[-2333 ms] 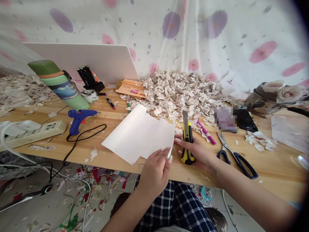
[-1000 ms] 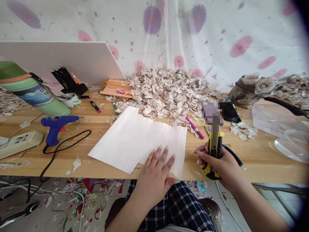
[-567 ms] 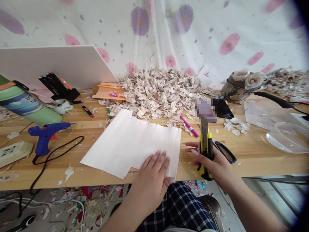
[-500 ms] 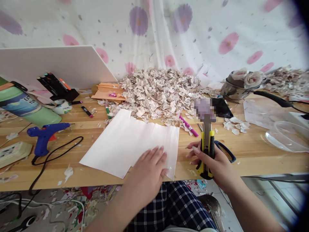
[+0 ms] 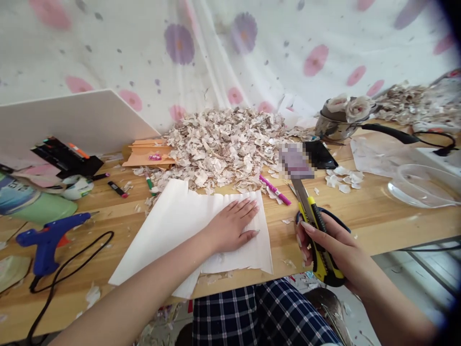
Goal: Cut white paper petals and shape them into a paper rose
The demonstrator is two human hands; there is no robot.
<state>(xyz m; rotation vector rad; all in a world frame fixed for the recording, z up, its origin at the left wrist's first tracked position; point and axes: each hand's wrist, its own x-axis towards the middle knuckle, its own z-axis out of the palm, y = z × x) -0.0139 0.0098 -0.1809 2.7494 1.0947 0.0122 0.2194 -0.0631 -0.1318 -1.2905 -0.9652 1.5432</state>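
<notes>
My left hand (image 5: 232, 226) lies flat on a white sheet of paper (image 5: 162, 235), palm down with its fingers stretched out. The sheet rests at the table's front edge and has an uneven upper edge. To its right, my right hand (image 5: 331, 245) is closed around a yellow and black utility knife (image 5: 319, 240), held just above the table. The knife's blade is out and points away from me. Behind my right hand lie dark blue-handled scissors (image 5: 340, 218), partly covered by the hand. A purple marker (image 5: 275, 190) lies between the paper and the knife.
A large heap of pale petal-like scraps (image 5: 226, 149) fills the back. At left are a blue glue gun (image 5: 54, 240) with its cord, a green bottle (image 5: 43, 204) and a pen holder (image 5: 65, 156). At right are a pot (image 5: 338, 125) with paper flowers and a clear plastic lid (image 5: 425, 185).
My left hand has slid up and right over the paper, now lying flat. The knife in my right hand has tilted to the left. The whole view has shifted and turned slightly.
</notes>
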